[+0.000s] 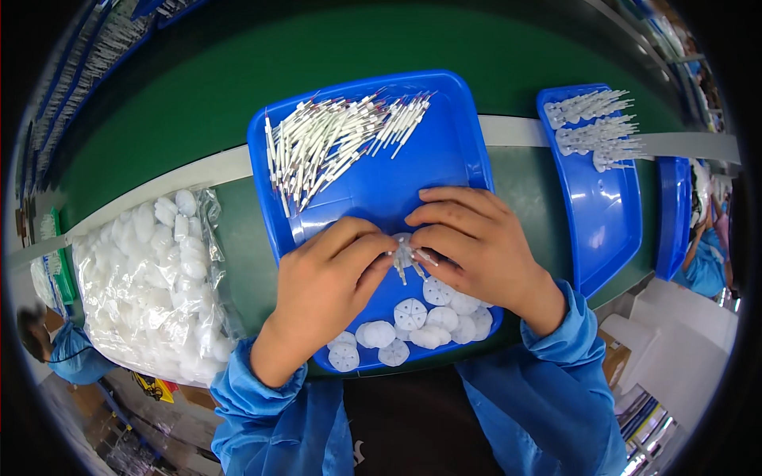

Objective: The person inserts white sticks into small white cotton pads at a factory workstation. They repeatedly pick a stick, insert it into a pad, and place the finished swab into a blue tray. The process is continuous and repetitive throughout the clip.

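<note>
My left hand and my right hand meet over a blue tray. Between their fingertips they pinch a small translucent plastic disc with several thin white sticks poking from it. The fingers partly hide this piece. Thin white sticks with dark wire-like ends lie heaped in the tray's far half. Close to me, at the tray's near end, round translucent discs with small holes lie loosely piled, just below my hands.
To the left lies a clear plastic bag full of white discs. On the right, another blue tray holds rows of discs with sticks in them. A green work table carries these. Other people sit at both sides.
</note>
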Demonstrator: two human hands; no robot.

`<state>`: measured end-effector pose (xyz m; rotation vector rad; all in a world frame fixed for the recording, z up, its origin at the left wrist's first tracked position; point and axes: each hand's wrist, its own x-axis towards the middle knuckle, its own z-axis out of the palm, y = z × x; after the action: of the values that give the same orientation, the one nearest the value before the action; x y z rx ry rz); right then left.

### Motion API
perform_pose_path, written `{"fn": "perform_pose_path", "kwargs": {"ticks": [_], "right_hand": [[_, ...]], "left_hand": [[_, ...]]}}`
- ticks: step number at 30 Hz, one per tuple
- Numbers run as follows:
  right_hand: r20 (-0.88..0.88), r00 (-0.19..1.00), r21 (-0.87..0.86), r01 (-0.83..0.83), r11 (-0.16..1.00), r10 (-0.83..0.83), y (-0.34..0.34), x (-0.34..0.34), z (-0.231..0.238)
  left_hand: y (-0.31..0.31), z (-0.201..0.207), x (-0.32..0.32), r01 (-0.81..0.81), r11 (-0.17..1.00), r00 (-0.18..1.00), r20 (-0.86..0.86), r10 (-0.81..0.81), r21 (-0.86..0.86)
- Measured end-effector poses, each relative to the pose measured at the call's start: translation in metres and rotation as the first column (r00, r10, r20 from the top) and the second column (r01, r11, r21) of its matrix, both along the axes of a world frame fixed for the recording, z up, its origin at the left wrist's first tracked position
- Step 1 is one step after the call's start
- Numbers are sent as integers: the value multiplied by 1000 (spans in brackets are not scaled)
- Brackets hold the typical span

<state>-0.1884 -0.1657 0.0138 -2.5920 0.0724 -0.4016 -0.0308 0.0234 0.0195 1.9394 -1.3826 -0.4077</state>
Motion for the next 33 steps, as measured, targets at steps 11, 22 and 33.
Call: {"fn": "perform_pose_path", "kwargs": {"ticks": [11, 22, 33], "right_hand": [[16, 996, 1, 89, 996, -89, 3, -6, 5], [7, 1000, 6, 11, 1000, -11, 9, 2, 5], [157, 971, -13, 186, 983, -181, -2, -26, 20]], "left_hand": [[2, -2, -6, -83, 996, 995, 48, 84, -23], [6, 9, -7, -69, 993, 997, 48, 64, 100], [16, 8, -7, -102, 992, 986, 139, 92, 67]]}}
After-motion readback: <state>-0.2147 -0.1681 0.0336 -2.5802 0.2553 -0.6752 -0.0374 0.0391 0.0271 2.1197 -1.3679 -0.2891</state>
